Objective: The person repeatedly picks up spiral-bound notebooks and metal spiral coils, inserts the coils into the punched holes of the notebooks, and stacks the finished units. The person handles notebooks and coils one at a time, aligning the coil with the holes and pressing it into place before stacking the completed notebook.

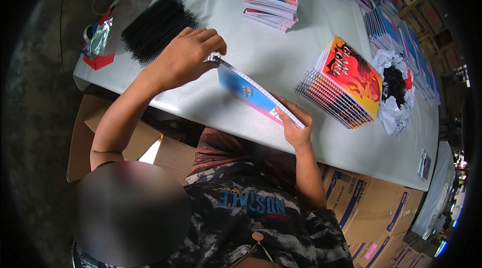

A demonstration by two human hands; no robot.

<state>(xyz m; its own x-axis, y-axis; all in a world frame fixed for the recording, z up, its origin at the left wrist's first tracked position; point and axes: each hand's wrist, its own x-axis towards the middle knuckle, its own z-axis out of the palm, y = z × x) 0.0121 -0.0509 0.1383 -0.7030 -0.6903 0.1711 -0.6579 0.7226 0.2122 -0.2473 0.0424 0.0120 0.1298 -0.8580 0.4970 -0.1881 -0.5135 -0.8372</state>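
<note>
A thin notebook [247,93] with a blue and pink cover is held tilted above the table's near edge, its row of punched holes facing up. My right hand [297,123] grips its lower right end, the thumb on the cover. At the other end, my left hand [193,53] is closed, fingertips pinched at the notebook's corner. A short bit of spiral coil [214,57] shows between those fingers; the rest of it is hidden. Just beyond my left hand lies a heap of black spiral coils [156,29].
A stack of coil-bound red and yellow notebooks [351,80] stands at the right, beside crumpled white wrapping [396,112] with black material inside. Farther back is another notebook stack [271,7] with pens on top. Cardboard boxes [366,208] sit below the table [241,27].
</note>
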